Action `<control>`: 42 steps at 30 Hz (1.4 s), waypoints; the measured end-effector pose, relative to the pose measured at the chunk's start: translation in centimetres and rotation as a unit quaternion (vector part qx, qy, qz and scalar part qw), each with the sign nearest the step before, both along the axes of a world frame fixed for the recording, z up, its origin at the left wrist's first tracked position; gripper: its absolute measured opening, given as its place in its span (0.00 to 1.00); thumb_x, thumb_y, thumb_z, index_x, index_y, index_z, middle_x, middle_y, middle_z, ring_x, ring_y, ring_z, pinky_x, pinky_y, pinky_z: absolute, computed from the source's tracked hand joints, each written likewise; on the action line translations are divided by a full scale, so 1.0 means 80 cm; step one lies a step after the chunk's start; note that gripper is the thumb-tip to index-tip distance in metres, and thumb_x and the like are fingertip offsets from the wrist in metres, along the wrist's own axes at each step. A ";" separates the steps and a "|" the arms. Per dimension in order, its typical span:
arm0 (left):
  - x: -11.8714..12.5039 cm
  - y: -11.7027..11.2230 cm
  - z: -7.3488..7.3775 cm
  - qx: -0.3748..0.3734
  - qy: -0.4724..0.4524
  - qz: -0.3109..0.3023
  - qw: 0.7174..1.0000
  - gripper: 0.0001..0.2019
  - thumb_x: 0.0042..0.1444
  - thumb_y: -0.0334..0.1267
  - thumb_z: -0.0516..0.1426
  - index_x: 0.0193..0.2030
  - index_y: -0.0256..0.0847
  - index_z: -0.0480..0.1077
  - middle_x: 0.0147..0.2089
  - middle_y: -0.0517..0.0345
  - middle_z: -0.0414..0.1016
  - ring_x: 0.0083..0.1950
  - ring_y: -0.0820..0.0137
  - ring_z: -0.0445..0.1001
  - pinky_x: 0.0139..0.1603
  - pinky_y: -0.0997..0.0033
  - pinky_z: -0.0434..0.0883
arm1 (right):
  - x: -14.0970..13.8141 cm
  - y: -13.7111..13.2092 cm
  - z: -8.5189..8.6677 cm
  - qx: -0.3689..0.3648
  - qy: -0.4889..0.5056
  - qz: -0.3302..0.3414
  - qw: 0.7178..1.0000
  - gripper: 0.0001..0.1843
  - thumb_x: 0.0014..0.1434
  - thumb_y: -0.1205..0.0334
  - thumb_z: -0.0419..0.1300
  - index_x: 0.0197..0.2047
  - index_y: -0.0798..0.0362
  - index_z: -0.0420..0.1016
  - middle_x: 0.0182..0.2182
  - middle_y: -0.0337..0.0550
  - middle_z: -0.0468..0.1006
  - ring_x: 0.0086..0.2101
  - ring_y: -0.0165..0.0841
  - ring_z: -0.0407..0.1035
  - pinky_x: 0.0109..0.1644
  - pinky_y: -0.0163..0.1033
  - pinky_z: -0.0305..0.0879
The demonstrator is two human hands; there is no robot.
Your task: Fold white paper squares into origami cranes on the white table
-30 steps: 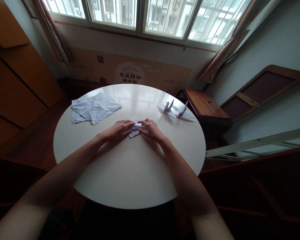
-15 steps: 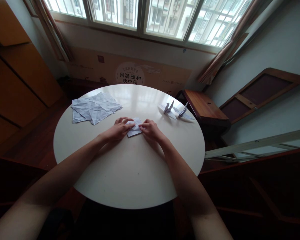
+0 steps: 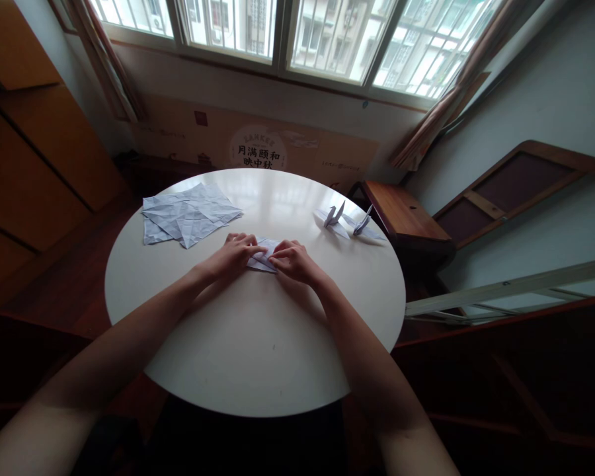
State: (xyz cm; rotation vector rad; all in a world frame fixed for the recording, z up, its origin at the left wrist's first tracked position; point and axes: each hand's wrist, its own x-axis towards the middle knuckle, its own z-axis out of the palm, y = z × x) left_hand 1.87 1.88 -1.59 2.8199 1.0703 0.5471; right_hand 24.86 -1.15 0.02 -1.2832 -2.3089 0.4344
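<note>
A small folded sheet of pale paper (image 3: 262, 262) lies at the middle of the white round table (image 3: 258, 337), between my two hands. My left hand (image 3: 237, 253) rests over its left part, thumb pressed on the paper and fingers bent. On its right side, my right hand (image 3: 292, 259) pinches the paper between thumb and fingers. Parts of the sheet are hidden under both hands.
Creased paper sheets (image 3: 188, 213) are stacked at the table's back left. Two folded paper cranes, a nearer-left crane (image 3: 334, 219) and a right crane (image 3: 364, 226), stand at the back right. Beyond the right rim is a wooden stool-like piece of furniture (image 3: 401, 211).
The folded paper has changed shape and angle between my hands, now looking wider and flatter. My right hand has shifted slightly, its fingers more curled in a pinch.
</note>
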 end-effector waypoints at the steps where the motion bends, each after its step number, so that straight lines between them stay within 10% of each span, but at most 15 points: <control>1: 0.001 0.000 0.000 -0.005 -0.002 -0.007 1.000 0.22 0.65 0.30 0.48 0.59 0.55 0.72 0.47 0.50 0.71 0.47 0.60 0.67 0.55 0.53 0.57 | 0.000 0.001 -0.002 0.007 0.004 -0.003 1.000 0.09 0.63 0.56 0.61 0.40 0.45 0.84 0.42 0.44 0.79 0.45 0.37 0.68 0.55 0.46 0.60; 10: -0.001 -0.005 0.007 -0.047 0.028 -0.053 0.997 0.19 0.66 0.48 0.53 0.64 0.58 0.67 0.55 0.50 0.67 0.55 0.58 0.67 0.61 0.54 0.58 | 0.007 0.011 -0.012 0.022 0.003 -0.061 0.998 0.12 0.63 0.59 0.59 0.48 0.47 0.80 0.50 0.47 0.75 0.52 0.40 0.66 0.59 0.49 0.59; 42: 0.000 -0.003 0.000 -0.083 0.039 -0.017 0.996 0.25 0.70 0.52 0.43 0.68 0.48 0.60 0.67 0.48 0.61 0.68 0.57 0.60 0.69 0.50 0.49 | 0.009 0.001 0.001 -0.040 -0.081 -0.076 0.993 0.23 0.63 0.55 0.58 0.61 0.47 0.71 0.62 0.47 0.68 0.61 0.45 0.56 0.64 0.52 0.53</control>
